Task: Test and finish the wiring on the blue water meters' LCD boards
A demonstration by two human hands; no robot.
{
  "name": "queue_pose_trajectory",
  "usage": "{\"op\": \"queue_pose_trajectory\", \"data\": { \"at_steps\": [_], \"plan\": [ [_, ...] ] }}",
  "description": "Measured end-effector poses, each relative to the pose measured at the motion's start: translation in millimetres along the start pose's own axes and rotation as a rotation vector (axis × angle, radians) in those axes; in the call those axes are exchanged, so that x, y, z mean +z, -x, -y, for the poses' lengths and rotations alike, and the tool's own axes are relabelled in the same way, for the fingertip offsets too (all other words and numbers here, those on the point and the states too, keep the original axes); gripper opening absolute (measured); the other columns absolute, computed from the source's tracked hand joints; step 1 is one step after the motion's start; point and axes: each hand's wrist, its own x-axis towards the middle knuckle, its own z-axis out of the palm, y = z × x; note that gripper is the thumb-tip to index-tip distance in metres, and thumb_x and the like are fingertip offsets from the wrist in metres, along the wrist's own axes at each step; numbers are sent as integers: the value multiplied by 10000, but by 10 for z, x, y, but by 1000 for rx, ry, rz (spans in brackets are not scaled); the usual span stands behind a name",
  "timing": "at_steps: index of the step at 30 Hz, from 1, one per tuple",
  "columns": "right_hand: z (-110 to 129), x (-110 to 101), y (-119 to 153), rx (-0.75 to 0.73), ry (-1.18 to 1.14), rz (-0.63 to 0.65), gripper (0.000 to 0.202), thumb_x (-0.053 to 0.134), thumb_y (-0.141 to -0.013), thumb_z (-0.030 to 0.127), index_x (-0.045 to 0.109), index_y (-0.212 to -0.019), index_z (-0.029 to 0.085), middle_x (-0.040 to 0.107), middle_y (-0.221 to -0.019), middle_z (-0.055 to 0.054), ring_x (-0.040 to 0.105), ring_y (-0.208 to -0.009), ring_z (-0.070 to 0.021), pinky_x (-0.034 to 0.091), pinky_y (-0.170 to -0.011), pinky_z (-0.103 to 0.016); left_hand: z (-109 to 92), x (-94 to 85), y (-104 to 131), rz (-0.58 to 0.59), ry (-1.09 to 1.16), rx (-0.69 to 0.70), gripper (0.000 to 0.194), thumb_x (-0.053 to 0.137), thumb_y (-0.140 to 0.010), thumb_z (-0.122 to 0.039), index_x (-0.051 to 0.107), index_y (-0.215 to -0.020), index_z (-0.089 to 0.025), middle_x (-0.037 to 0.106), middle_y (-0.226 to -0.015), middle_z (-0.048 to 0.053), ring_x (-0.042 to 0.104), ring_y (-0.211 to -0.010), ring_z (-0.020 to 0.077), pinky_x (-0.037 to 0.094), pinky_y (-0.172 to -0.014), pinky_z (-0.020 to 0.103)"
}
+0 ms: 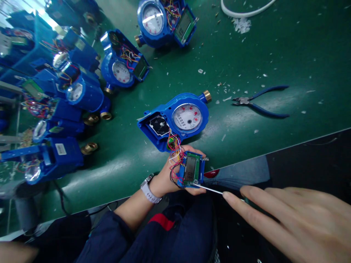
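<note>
Head view: the right hand, nearest, pinches a thin rod between its fingers, the rod's far end at the lower corner of the display. The left hand (watch on its wrist) grips that display, fingers closed around it. Wires link it to the open blue meter, lying on the green table. Beyond, pliers lie spread to the right; more meters stand farther left.

Blue meter — open, face-up, wired display
</note>
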Motion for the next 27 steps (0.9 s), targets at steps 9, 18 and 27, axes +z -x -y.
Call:
{"op": "queue_pose_trajectory", "data": {
  "at_steps": [9, 18, 27],
  "plan": [
    [-19, 86, -4, -56, -13, -54, 555, 336, -853, 20, 506, -1372, 122, 716, -948, -98, 673, -657, -229, 503, -494, -341, -10, 11, 4, -20, 1, 33, 893, 953, -469, -461, 535, -1235, -270, 643, -1231, 85, 642, -1123, 281, 513, -1014, 465],
    [-30, 135, -85, 15, -196, -133, 474, 329, -899, -8, 604, -1257, 137, 729, -939, -63, 705, -718, -140, 563, -591, -206, 3, 26, 17, -27, 52, 11, 943, 970, -450, -425, 509, -1260, -279, 638, -1251, 89, 651, -1112, 279, 532, -1002, 467],
    [41, 440, 12, 194, -516, -195, 399, 396, -989, 71, 607, -1306, 188, 707, -994, -69, 707, -849, -124, 561, -668, -172, -123, 29, -15, -69, 47, 80, 880, 948, -514, -407, 483, -1252, -288, 663, -1188, 72, 671, -1051, 257, 540, -938, 436]
  ]
}}
